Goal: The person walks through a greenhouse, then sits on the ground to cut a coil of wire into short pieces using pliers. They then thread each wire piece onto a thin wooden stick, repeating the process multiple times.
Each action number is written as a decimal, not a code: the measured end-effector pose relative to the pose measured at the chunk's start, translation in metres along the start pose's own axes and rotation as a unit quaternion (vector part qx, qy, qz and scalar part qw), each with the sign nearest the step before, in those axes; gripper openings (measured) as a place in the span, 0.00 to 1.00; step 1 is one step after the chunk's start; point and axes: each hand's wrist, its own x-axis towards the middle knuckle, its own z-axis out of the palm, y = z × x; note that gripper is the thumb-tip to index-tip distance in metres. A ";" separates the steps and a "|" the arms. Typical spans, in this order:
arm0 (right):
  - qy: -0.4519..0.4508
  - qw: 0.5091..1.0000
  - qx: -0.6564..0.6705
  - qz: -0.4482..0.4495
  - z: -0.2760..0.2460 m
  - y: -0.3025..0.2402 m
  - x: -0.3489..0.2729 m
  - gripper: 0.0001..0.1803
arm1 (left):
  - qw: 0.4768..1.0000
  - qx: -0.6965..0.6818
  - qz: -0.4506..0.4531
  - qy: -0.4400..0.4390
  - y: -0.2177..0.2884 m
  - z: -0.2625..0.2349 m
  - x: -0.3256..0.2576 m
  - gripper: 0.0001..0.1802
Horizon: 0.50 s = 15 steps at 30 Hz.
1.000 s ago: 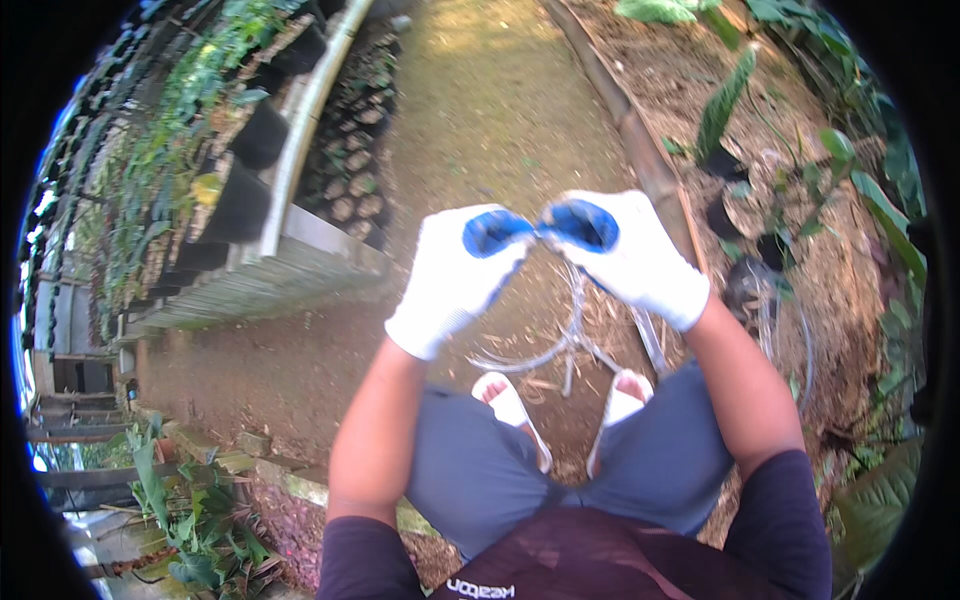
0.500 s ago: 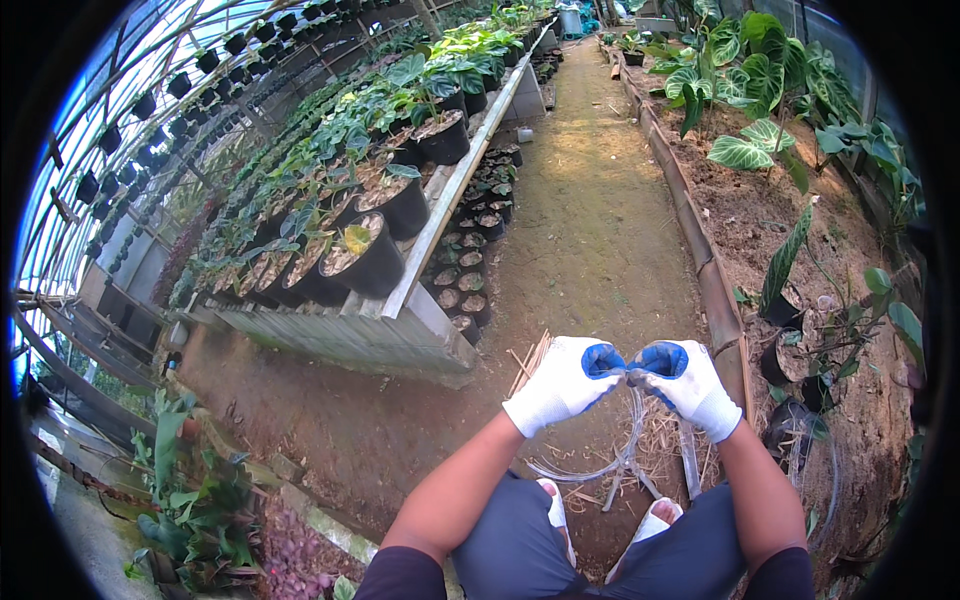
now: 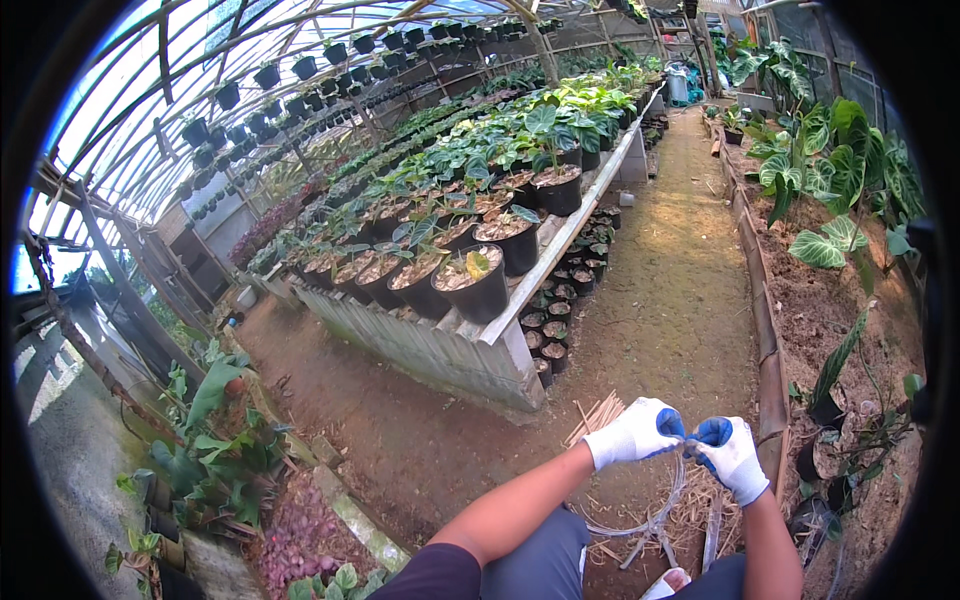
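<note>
My left hand and my right hand, both in white gloves with blue palms, meet fingertip to fingertip above the ground before me. The fingers of each are pinched together; what lies between them is too small to make out. Just below the fingertips, a loop of clear, whitish tubing or strapping rests on the ground, one length rising toward my hands. Whether that length is in my grip, I cannot tell. A bundle of thin tan sticks lies beyond my left wrist, and straw-like scraps are scattered under my right hand.
To the left stands a raised bench of potted plants, with small black pots beneath its edge. A dirt path runs ahead. Along the right, a board edging borders a planted soil bed. Leafy plants grow at lower left.
The view has swung left and up, so the bench and my hands appear farther right and lower. Both hands remain pinched together at the fingertips.
</note>
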 end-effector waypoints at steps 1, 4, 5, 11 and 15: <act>0.002 1.000 -0.007 0.002 0.000 0.000 0.000 0.05 | 1.000 0.001 -0.001 0.000 -0.001 0.000 0.000 0.17; 0.010 0.999 -0.031 -0.003 0.002 0.006 0.002 0.06 | 0.999 0.023 -0.024 -0.007 0.000 0.001 0.001 0.18; 0.024 0.995 -0.098 -0.024 0.002 0.008 0.002 0.08 | 0.999 0.032 -0.016 -0.002 0.001 0.001 0.000 0.17; 0.016 0.993 -0.102 -0.056 -0.001 0.020 0.003 0.11 | 0.997 -0.026 -0.074 -0.002 0.012 0.001 -0.003 0.14; 0.018 0.991 -0.114 -0.067 -0.001 0.019 0.003 0.11 | 0.996 -0.039 -0.083 -0.008 0.010 0.002 -0.002 0.15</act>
